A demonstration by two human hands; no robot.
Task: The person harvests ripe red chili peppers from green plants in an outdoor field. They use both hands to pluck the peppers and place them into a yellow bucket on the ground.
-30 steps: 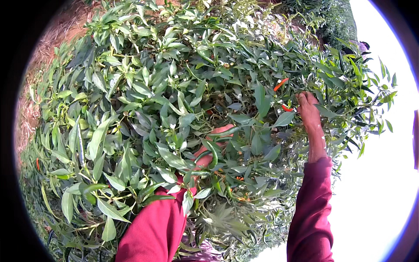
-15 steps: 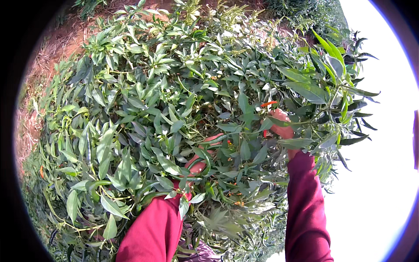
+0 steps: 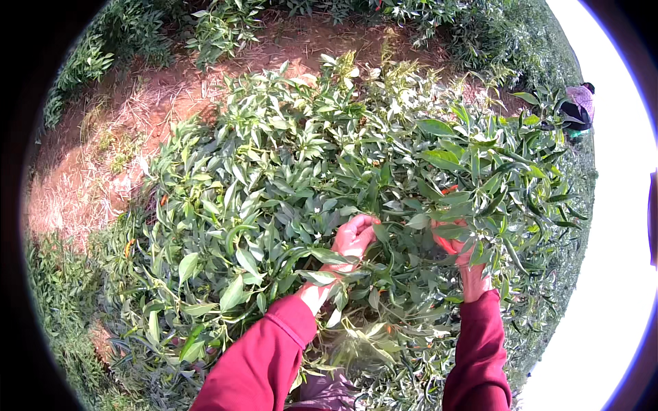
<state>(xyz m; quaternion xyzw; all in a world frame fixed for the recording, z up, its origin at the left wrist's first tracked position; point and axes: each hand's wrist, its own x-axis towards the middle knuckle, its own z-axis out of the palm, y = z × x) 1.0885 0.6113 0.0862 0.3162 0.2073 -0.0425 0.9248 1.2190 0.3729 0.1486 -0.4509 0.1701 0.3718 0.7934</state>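
In the middle of a dense chili pepper plant [image 3: 295,185], my left hand [image 3: 353,238] is out above the leaves. Its thumb and fingers are pinched together; what lies between them is too small to make out. To its right, my right hand [image 3: 460,245] is among the foliage, partly covered by leaves. Its fingers are curled around something bright red that looks like a chili pepper [image 3: 445,244]. Just above that hand, another red chili pepper [image 3: 449,190] shows between leaves. Long green chilies [image 3: 513,255] hang at the right side of the plant.
Reddish soil with dry straw [image 3: 103,185] lies at the left and beyond the plant. More pepper rows [image 3: 226,27] stand at the far side. A person [image 3: 579,108] in a light purple top is far off at the right. Orange chilies [image 3: 129,248] hang at the left.
My left hand has risen out of the leaves and come up to the right. My right hand has moved slightly lower in view. The view has shifted, showing more soil and a distant person.
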